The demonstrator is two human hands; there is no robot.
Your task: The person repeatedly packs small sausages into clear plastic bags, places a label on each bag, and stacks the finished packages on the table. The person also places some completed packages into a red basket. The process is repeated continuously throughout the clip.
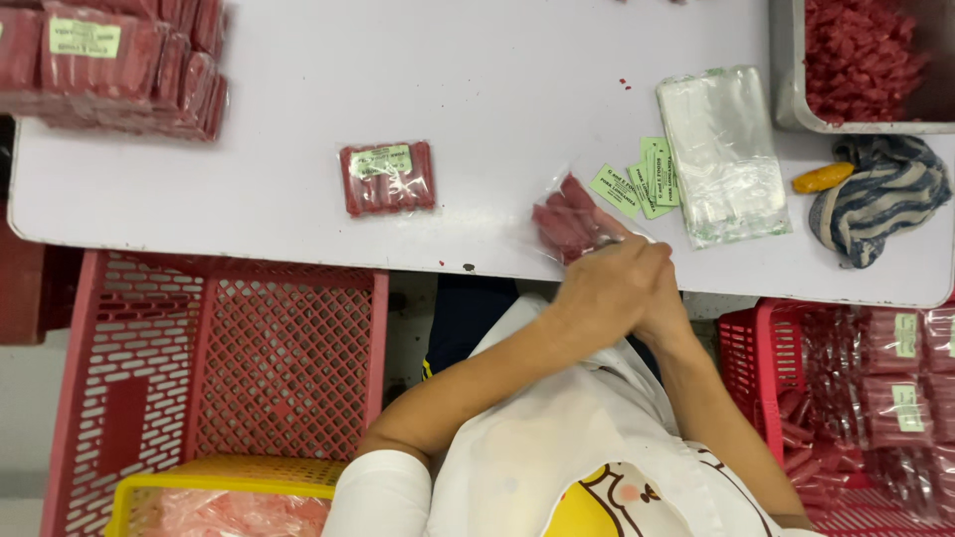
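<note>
Hands meet at the near edge of the white table [477, 89], seen from my head camera looking straight down. My left hand [597, 293] and right hand [662, 298] are pressed together, both pinching the open end of a clear plastic bag of red sticks [565, 224], which lies half on the table just beyond my fingers. I judge this to be the closing step: the bag looks filled and its mouth is being gathered. The next move, as I read it, calls for a firm hold on the mouth so the sticks stay inside.

Just right of the bag lie several green paper labels [637, 184], touching a stack of empty clear bags [721, 154]. A finished, labelled packet [388, 177] lies alone to the left. A metal tray of loose red sticks [860, 60] sits at the far right, with a striped cloth [885, 194] below it. A pile of finished packets [109, 60] fills the far left corner. A red crate [288, 358] stands below the table.
</note>
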